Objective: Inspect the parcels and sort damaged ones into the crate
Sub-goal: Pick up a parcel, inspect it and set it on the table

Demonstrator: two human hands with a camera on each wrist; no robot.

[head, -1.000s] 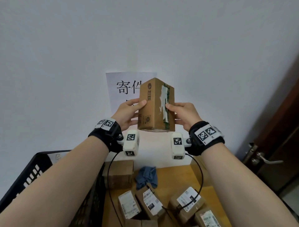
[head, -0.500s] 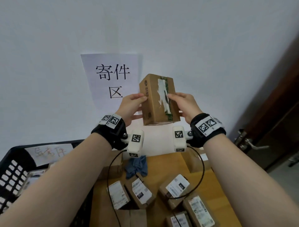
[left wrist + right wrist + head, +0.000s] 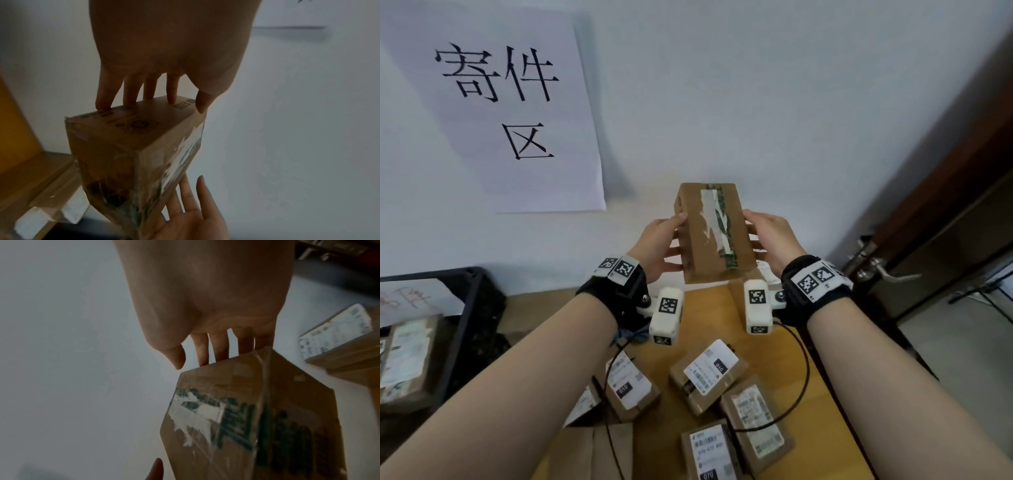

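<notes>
- Your left hand [image 3: 659, 245] and right hand [image 3: 774, 240] hold 1 cardboard parcel [image 3: 714, 233] between them, raised above the wooden table [image 3: 774, 356] in front of the white wall [image 3: 756, 102].
- Left hand: fingers [image 3: 171, 91] nearly straight, tips pressed on the parcel's printed left face, thumb at its edge.
- Right hand: fingers [image 3: 219, 347] extended along the parcel's right face, thumb near the front edge; neither hand curls round the box.
- The parcel's facing side shows a torn white label and green printed tape [image 3: 724, 233] running its length, top tilted toward 12 o'clock.
- Black crate [image 3: 467, 308] sits at 9 o'clock from the parcel, low left, with labelled boxes [image 3: 404, 356] inside.
- Other labelled parcels [image 3: 707, 373] lie on the table at 6 o'clock, below your wrists.
- A paper sign [image 3: 496, 102] hangs on the wall at 10 o'clock.
- A door handle [image 3: 883, 270] shows at 3 o'clock.
</notes>
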